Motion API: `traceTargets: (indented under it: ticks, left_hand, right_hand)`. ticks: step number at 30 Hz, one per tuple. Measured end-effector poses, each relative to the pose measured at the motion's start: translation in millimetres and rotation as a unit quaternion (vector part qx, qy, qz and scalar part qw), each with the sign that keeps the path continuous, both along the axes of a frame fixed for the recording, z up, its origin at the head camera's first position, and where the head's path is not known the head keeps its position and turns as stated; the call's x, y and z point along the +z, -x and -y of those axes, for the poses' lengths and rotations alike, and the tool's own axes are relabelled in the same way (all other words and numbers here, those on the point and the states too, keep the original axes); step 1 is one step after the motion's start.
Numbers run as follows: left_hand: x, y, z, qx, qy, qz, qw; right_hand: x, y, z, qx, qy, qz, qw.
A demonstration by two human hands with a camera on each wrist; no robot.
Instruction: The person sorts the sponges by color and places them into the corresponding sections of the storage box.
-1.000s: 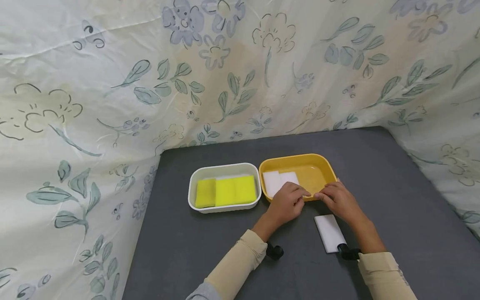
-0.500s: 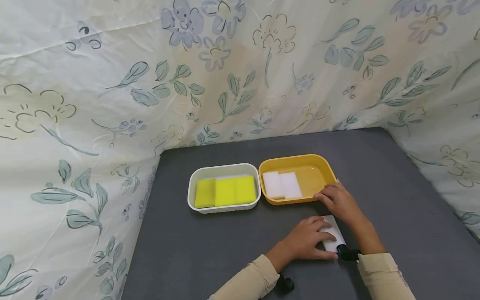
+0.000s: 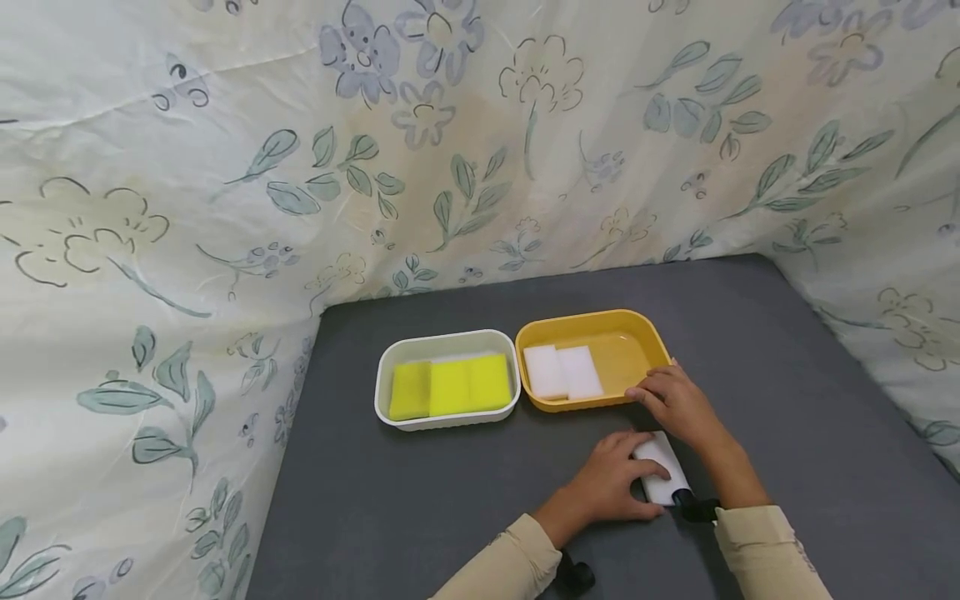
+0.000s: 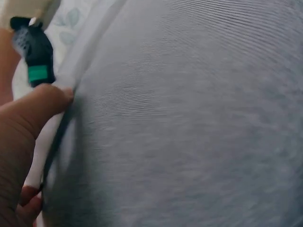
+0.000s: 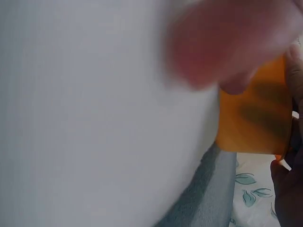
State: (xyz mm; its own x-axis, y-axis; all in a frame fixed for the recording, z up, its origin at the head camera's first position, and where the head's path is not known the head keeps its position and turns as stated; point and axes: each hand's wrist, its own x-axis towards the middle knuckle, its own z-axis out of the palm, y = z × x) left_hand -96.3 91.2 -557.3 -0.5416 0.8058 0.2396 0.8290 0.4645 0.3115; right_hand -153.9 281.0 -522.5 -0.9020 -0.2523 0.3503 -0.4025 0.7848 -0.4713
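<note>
A white sponge [image 3: 667,467] lies flat on the dark table, and my left hand [image 3: 603,483] has its curved fingers over it, thumb at the near edge. From the left wrist view, a white strip shows between the thumb [image 4: 54,101] and the fingertips at the left edge. My right hand [image 3: 678,404] grips the near right corner of the yellow-orange tray [image 3: 626,354], fingers over the rim and thumb in front. Two white sponges [image 3: 577,372] lie side by side in that tray. The sponge on the table fills much of the right wrist view.
A white tray [image 3: 450,337] stands against the orange tray's left side, with several yellow sponges [image 3: 450,387] in it. Floral cloth [image 3: 480,167] hangs behind the table and along its sides. Black wrist cameras [image 3: 576,575] sit on both wrists.
My left hand has left the orange tray's front rim and come down toward me onto the loose white sponge, its thumb drawing slightly inward. The right hand has stayed on the tray.
</note>
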Motion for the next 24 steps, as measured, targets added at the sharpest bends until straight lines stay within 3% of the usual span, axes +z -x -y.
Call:
traceTargets:
  ticks: [6,11,16,24]
  left_hand:
    - [11.5,7.7,5.0,-0.012,-0.020,0.038,0.9990]
    - [17.6,14.2,11.2,-0.016,-0.032,0.029,0.9990]
    - [25.3,21.7,24.8,-0.001,-0.065,0.042,0.9970]
    - [51.3,38.0,49.7,0.025,-0.118,0.089,0.9887]
  right_hand:
    - [-1.9,-0.2,-1.4,0.005,0.007,-0.010,1.000]
    - [-0.1,-0.1,-0.7,0.005,0.008,-0.002,1.000]
    - [0.5,-1.3,-0.1,-0.003,0.001,0.012,1.000]
    - [-1.3,-0.2,-0.1,0.000,-0.002,0.004,1.000]
